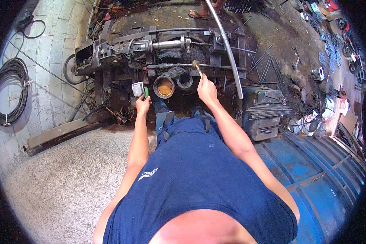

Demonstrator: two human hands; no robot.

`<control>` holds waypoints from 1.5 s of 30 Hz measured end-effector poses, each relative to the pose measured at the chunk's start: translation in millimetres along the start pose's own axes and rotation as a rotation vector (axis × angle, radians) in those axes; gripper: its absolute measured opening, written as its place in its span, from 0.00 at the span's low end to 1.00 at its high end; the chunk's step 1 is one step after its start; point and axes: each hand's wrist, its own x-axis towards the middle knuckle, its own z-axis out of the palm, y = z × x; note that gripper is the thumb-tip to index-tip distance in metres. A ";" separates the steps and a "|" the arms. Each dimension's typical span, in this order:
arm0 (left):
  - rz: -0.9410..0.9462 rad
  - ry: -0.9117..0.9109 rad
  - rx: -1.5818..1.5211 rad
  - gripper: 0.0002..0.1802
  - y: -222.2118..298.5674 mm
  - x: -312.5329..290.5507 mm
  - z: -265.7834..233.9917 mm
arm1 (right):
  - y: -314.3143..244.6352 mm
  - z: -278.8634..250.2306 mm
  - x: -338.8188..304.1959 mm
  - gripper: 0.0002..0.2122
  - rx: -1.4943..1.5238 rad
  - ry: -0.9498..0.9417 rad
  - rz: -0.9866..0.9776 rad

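Note:
My left hand (142,105) is closed on the green handle of a small, pale, boxy container (138,89), held left of the round pots. My right hand (207,91) grips a brush (197,69) by its handle. The brush's rounded, tan head touches or hovers just over a horizontal metal rod (171,65) on the machine's near side; which one I cannot tell. Behind that rod lies the machine (162,44), a greasy metal frame with a shiny cylinder. Between my hands sit a round pot (164,87) with orange-brown contents and a darker pot (184,81).
A long, bent metal tube (227,44) crosses the machine's right end. At right stands a dark metal box (264,116) with thin rods on top. Coiled black cable (11,91) lies far left. Another person's sandalled foot (201,15) shows beyond the machine.

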 end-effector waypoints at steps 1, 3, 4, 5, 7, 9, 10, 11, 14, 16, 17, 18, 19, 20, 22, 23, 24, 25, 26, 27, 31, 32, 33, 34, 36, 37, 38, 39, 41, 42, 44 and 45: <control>-0.011 0.010 -0.008 0.26 1.3 -0.6 0.9 | -0.1 -0.5 0.2 0.18 0.004 0.001 0.005; -0.023 0.022 -0.016 0.25 -1.0 0.8 1.2 | -2.0 -2.8 -0.2 0.17 -0.001 0.000 0.009; -0.016 0.024 -0.022 0.25 -4.5 2.8 1.0 | -3.4 -3.9 -0.5 0.17 -0.007 -0.002 0.011; -0.009 0.026 -0.029 0.25 -8.1 4.6 0.6 | -4.1 -4.1 -0.8 0.17 -0.006 -0.003 0.009; -0.007 0.022 -0.023 0.24 -5.0 3.4 1.7 | -2.5 -3.8 -0.6 0.17 -0.004 0.011 0.010; -0.006 0.021 -0.018 0.24 -4.0 2.7 2.1 | -1.8 -2.7 -0.3 0.18 -0.004 0.009 0.018; -0.016 0.022 -0.051 0.24 -4.3 2.9 2.3 | -1.9 -2.3 -0.2 0.18 -0.003 0.006 0.024; -0.025 0.023 -0.084 0.24 -4.7 3.0 2.4 | -1.8 -2.1 0.0 0.18 -0.003 0.005 0.023; -0.011 0.022 -0.034 0.24 -3.8 3.1 1.7 | -1.8 -3.1 0.2 0.18 -0.008 -0.011 0.030; -0.006 0.028 -0.027 0.24 -7.2 4.6 1.0 | -3.1 -3.6 0.0 0.18 -0.022 -0.023 0.043; 0.000 0.032 -0.019 0.24 -9.0 5.1 0.7 | -3.9 -3.8 0.1 0.18 -0.023 -0.024 0.040; 0.000 0.030 -0.019 0.24 -7.5 4.3 0.8 | -4.1 -4.0 0.5 0.18 -0.022 -0.027 0.048; -0.007 0.024 -0.011 0.24 -5.8 3.5 0.7 | -4.3 -4.2 0.7 0.18 -0.021 -0.031 0.055; -0.014 0.018 -0.002 0.24 -4.2 2.7 0.7 | -4.5 -4.5 0.6 0.18 -0.022 -0.030 0.056; -0.019 0.017 -0.005 0.24 -0.8 0.1 0.7 | -5.5 -5.7 0.4 0.19 -0.029 -0.050 0.072; -0.023 0.017 -0.007 0.25 0.9 -1.0 0.6 | -5.2 -5.3 0.5 0.19 -0.029 -0.050 0.073; -0.023 0.017 -0.008 0.25 1.2 -1.3 0.3 | -5.7 -5.5 0.5 0.19 -0.028 -0.046 0.069; -0.019 0.015 -0.009 0.25 1.5 -1.6 0.0 | -6.1 -5.6 0.7 0.19 -0.027 -0.042 0.066; -0.014 0.013 -0.009 0.25 1.8 -1.7 -0.1 | -6.8 -5.9 2.5 0.19 -0.027 -0.042 0.066; -0.014 0.012 -0.009 0.25 1.4 -1.5 -0.2 | -10.1 -8.0 5.4 0.19 -0.015 -0.050 0.070; -0.015 0.000 -0.041 0.25 -3.9 2.2 -0.6 | -29.0 -12.8 22.7 0.19 0.058 0.052 0.048; -0.022 0.000 -0.066 0.25 -6.3 3.4 -0.3 | -34.6 -14.5 29.4 0.19 0.068 0.074 0.036; -0.023 0.002 -0.065 0.25 -8.5 5.1 -0.3 | -40.8 -15.1 36.5 0.19 0.070 0.072 0.036; -0.030 -0.004 -0.065 0.25 -8.9 5.7 -0.1 | -46.3 -16.6 43.3 0.20 0.082 0.115 0.014; -0.037 -0.010 -0.063 0.25 -8.8 5.3 0.0 | -53.5 -15.9 57.7 0.20 0.121 0.189 -0.047; -0.034 -0.016 -0.077 0.25 -8.1 4.5 0.2 | -55.1 -14.5 63.5 0.20 0.121 0.189 -0.045; -0.031 -0.022 -0.091 0.26 -7.2 3.8 0.4 | -56.3 -13.2 68.3 0.19 0.123 0.181 -0.035; -0.033 -0.017 -0.093 0.26 -9.4 3.8 -0.4 | -58.3 -10.9 70.8 0.19 0.124 0.169 -0.031; -0.035 0.006 -0.089 0.26 -13.3 4.0 -1.3 | -56.2 -7.9 67.3 0.19 0.111 0.128 0.003; -0.038 0.007 -0.093 0.26 -11.9 2.5 -1.2 | -51.9 -6.3 64.4 0.19 0.094 0.089 0.042; -0.049 0.006 -0.107 0.27 -8.5 -0.1 -1.1 | -40.2 -5.8 57.0 0.18 0.051 -0.017 0.103; -0.053 0.007 -0.109 0.27 -9.4 -0.7 -1.8 | -35.0 -4.8 49.5 0.18 0.047 -0.020 0.101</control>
